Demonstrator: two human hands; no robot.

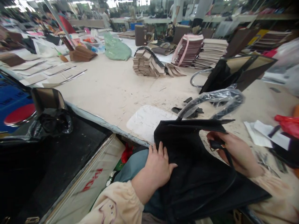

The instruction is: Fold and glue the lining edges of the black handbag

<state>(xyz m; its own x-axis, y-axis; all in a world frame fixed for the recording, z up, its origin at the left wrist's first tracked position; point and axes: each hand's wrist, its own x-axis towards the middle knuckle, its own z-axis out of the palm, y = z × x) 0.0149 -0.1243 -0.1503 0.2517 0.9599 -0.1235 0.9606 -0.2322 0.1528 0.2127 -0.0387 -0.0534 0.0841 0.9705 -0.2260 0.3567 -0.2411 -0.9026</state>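
A black bag (193,168) with plastic-wrapped handles (210,95) stands tilted at the table's front edge. My left hand (158,166) lies flat against its left side, fingers spread and thumb out. Behind the bag's right side is my right hand (230,149), its fingers curled around the bag's edge next to a black strap with a metal clasp (216,145). Part of that hand is hidden by the bag. A white sheet (149,119) lies on the table just behind the bag.
On the pale table (109,90) are small brown pieces (147,63), stacked panels (211,53), a green plastic bag (116,48) and another black bag (217,73). Scissors (263,160) lie at right. A black surface (77,149) and a red stool (20,114) are at left.
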